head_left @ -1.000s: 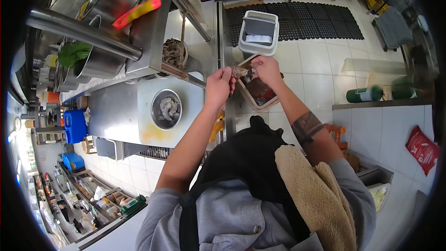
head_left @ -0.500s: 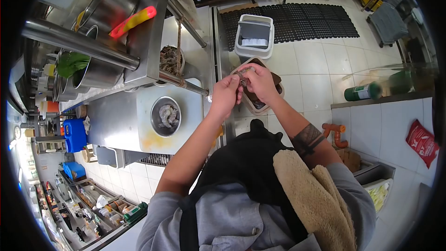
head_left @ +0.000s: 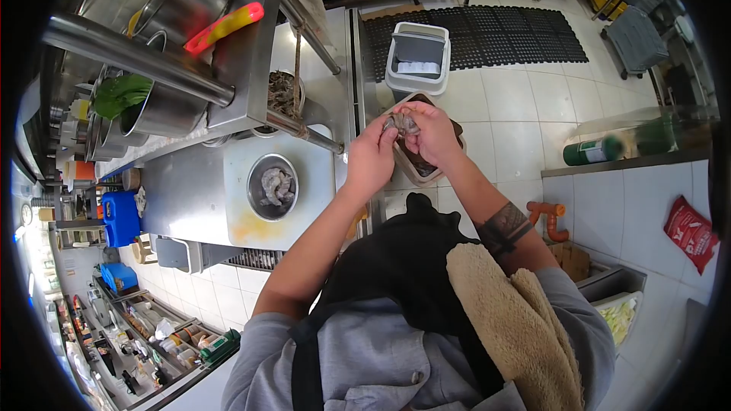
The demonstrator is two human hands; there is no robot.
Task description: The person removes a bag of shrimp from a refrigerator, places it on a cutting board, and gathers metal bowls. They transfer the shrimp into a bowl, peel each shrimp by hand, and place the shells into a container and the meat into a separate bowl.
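A greyish shrimp (head_left: 401,123) is pinched between both hands. My left hand (head_left: 371,158) has its fingers closed on one side of it, and my right hand (head_left: 437,137) grips the other side. Below them stands a tan-rimmed bin (head_left: 425,180) with dark contents, partly hidden by the hands. To the left, a metal bowl (head_left: 292,208) holds several pale shrimp (head_left: 277,186) and sits on a white cutting board (head_left: 263,237) with a yellow stain. Farther back, a container of brownish shrimp (head_left: 283,95) is partly covered by the shelf.
A steel shelf (head_left: 251,106) with pots and a red-yellow handle (head_left: 225,28) overhangs the counter at left. A white bin with a grey lid (head_left: 417,80) stands ahead on the tiled floor. Behind it lies a black rubber mat (head_left: 510,34). An orange pipe (head_left: 550,217) is at right.
The shrimp has turned in my fingers and shows more of its body. My left hand has tilted slightly. The bowl and bins stay in place.
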